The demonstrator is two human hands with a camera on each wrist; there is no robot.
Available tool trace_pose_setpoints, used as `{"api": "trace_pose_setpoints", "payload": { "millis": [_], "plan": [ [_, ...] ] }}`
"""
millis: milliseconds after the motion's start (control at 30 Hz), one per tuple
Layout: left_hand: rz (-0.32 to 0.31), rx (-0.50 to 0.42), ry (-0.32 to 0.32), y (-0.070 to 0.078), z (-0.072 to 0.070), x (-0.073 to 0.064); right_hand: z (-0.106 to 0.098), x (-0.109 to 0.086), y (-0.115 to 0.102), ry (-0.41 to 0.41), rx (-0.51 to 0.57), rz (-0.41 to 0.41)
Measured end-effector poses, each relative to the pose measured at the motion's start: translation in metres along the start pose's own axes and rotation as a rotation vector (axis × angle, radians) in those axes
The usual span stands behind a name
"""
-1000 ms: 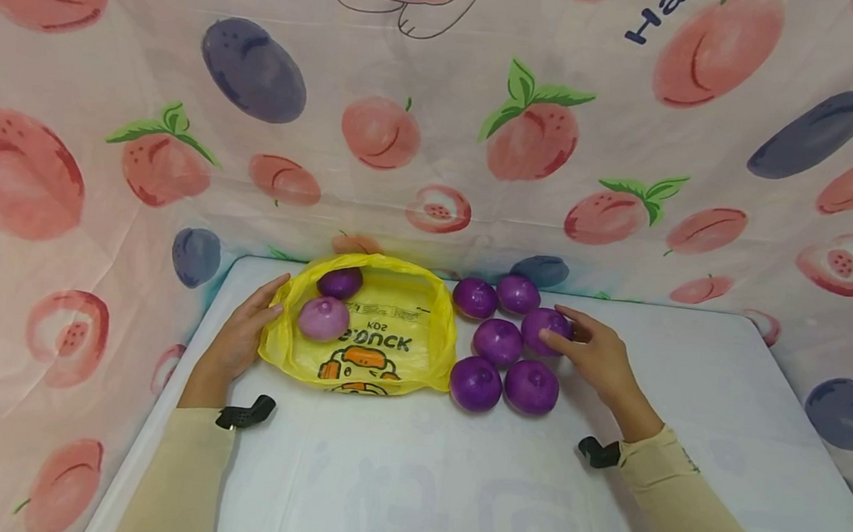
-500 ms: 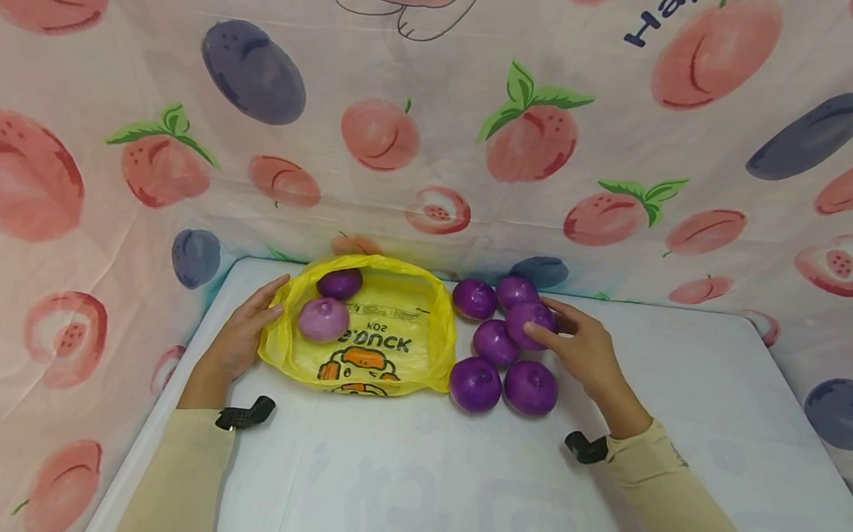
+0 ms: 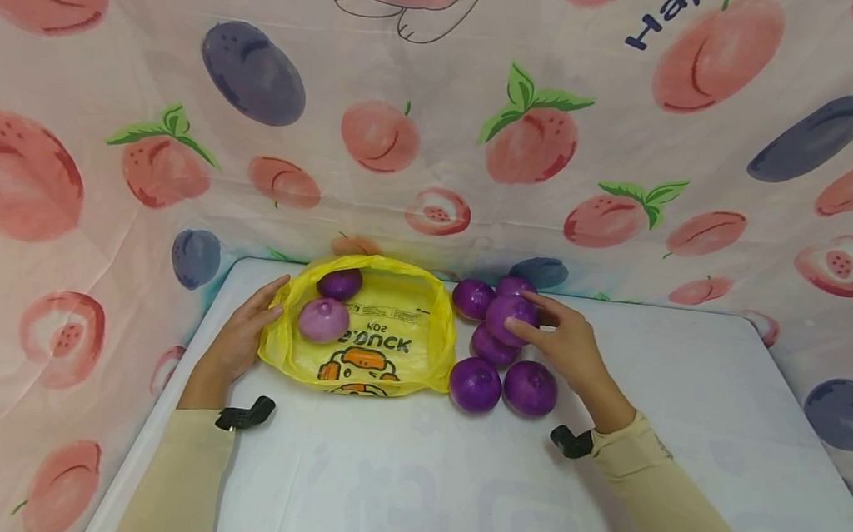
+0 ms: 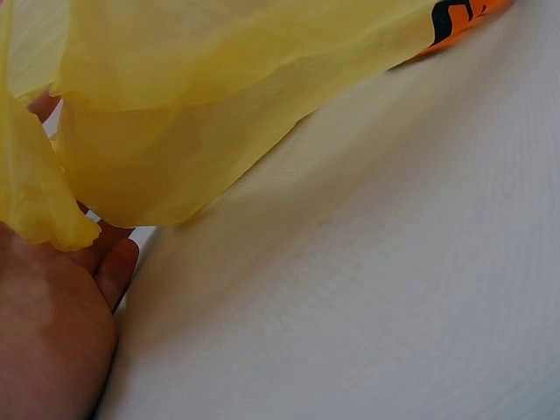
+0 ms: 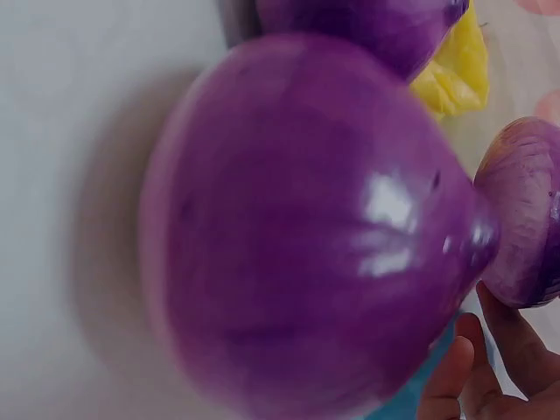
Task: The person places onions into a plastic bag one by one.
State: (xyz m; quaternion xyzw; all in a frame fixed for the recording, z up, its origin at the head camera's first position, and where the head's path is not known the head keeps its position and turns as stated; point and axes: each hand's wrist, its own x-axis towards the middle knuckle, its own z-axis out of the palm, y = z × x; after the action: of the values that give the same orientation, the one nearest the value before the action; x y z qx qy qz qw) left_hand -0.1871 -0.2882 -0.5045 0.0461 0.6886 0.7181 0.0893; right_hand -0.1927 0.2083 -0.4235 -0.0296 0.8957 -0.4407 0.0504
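Note:
My left hand (image 3: 240,335) grips the left rim of a yellow plastic bag (image 3: 439,334), whose mouth stands open. In the left wrist view, yellow plastic (image 4: 175,149) hangs over that hand. Inside the bag are a dark red onion (image 3: 340,283) and a paler one (image 3: 324,320). To the right of the bag, my right hand (image 3: 574,344) pinches a red onion (image 3: 510,316) between thumb and fingers, above the other onions. The right wrist view shows this held onion (image 5: 525,214) at its right edge, behind a large near onion (image 5: 306,227).
Several red onions lie by the bag's right side, among them a back one (image 3: 473,299), a middle one (image 3: 494,346) and two front ones, left (image 3: 475,384) and right (image 3: 530,389). The white-covered table (image 3: 409,482) meets a fruit-print cloth (image 3: 434,166) behind and at left.
My right hand has moved left with the red onion, from the right edge of the group to over the middle onions. The left hand and the bag have stayed in place.

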Motion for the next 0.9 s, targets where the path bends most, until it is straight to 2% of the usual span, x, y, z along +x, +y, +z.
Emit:
{"api": "trace_pose_setpoints", "payload": {
  "millis": [300,567,900],
  "plan": [
    [0.014,-0.014,-0.007,-0.001,-0.001,0.000,0.013,0.003,-0.016,-0.024,0.001,-0.011],
    [0.018,-0.016,-0.007,-0.002,-0.001,0.001,0.028,0.005,-0.029,-0.049,0.027,-0.055],
    [0.032,-0.002,-0.003,-0.003,-0.001,0.001,0.048,0.008,-0.045,-0.075,0.098,-0.098]
  ]
}}
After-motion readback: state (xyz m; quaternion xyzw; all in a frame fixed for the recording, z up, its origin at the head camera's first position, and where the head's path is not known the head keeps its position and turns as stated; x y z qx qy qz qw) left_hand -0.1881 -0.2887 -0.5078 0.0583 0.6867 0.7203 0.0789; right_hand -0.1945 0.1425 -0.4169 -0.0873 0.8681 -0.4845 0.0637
